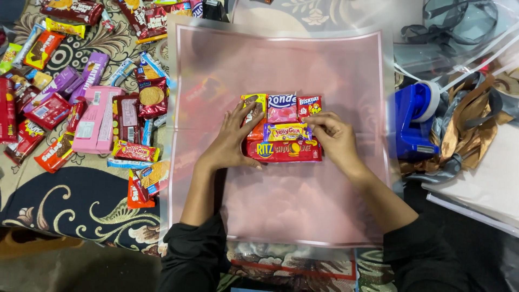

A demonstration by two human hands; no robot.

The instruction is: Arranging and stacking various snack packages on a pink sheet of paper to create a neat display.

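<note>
On the middle of a translucent pink wrapping sheet (pixel 303 205), spread flat over a patterned cloth (pixel 81 211), a small cluster of snack packets is being pressed together by two bare hands. The left hand (pixel 232 140) is laid flat and open, fingers spread, against the left edge of the cluster, its fingertips resting on a yellow-and-brown packet (pixel 255 108). The right hand (pixel 332 138) is curled at the right edge, thumb and fingers narrowed onto the end of a small yellow-and-purple candy packet (pixel 286 132); whether that packet is actually gripped or only touched cannot be told. Below that packet a long red cracker packet (pixel 284 151) is seen lying crosswise, touching both hands. Above, a pink-and-white packet (pixel 282 108) and a small red biscuit packet (pixel 309 106) are set side by side, just touching.

Left of the sheet, a loose spread of further snacks is scattered on the cloth, among them a pink box (pixel 97 119) and a red packet with a round biscuit pictured (pixel 152 96). Right of the sheet, a blue tape dispenser (pixel 413 121) is placed just beside its edge, with crumpled bronze and grey ribbon (pixel 465 124) beyond it
</note>
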